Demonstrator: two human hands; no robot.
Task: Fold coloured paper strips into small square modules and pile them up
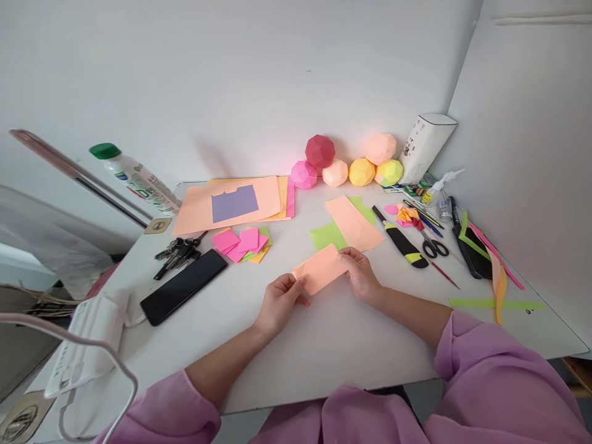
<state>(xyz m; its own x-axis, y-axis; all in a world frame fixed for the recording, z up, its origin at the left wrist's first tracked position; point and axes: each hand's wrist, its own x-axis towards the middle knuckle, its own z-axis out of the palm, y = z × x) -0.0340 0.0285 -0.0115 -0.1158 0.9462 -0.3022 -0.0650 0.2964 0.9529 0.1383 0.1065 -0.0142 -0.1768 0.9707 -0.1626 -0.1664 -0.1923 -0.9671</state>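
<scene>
A small peach paper rectangle (pixel 322 269) is held above the white table between both hands. My left hand (pixel 283 300) pinches its lower left end, thumb on top. My right hand (pixel 359 274) grips the right end, fingers behind the paper. Just beyond it a larger peach sheet (pixel 354 223) lies over green paper (pixel 327 237). To the left is a pile of small pink, green and orange paper squares (pixel 248 239).
Several folded paper balls (pixel 320 152) stand against the wall. On the right lie a cutter (pixel 403 242), scissors (pixel 435 248), pens and paper strips (pixel 497 304). At the left are a black phone (pixel 184 287), keys (pixel 181 251), large sheets (pixel 194 209) and a bottle (pixel 139 182).
</scene>
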